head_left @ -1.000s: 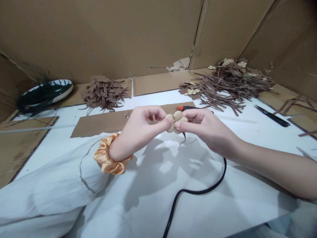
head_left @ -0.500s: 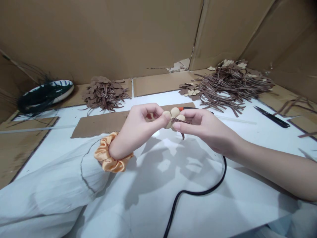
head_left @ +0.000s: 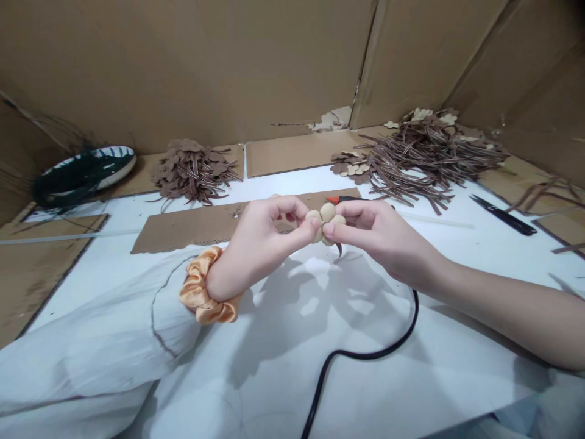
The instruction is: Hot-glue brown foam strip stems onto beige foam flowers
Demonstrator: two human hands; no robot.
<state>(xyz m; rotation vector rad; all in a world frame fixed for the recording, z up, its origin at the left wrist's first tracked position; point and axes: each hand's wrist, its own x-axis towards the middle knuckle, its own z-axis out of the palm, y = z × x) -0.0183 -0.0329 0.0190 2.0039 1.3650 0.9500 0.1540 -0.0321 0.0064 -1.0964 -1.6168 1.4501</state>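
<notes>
A beige flower-shaped piece [head_left: 328, 212] is held up over the white table, pinched between both hands. My left hand [head_left: 269, 235] grips its left petals with thumb and fingers, an orange scrunchie [head_left: 208, 286] round the wrist. On the right petals, my right hand [head_left: 375, 235] closes its thumb and fingertips. A short brown strip [head_left: 339, 250] hangs below the flower. Just behind my right fingers lies a tool with a red-orange tip [head_left: 333, 199], partly hidden by the hand.
Brown strips and flowers lie heaped at the back right [head_left: 425, 158] and back left [head_left: 194, 171]. A bowl with dark green thread [head_left: 121, 164] stands far left. Black scissors [head_left: 503, 214] lie right. A cardboard strip [head_left: 192, 228] is behind my left hand; a black cable [head_left: 356, 355] curves in front.
The brown strip that crossed the flower's right side no longer shows there; the petals face the camera more fully. My left hand has shifted slightly right and down.
</notes>
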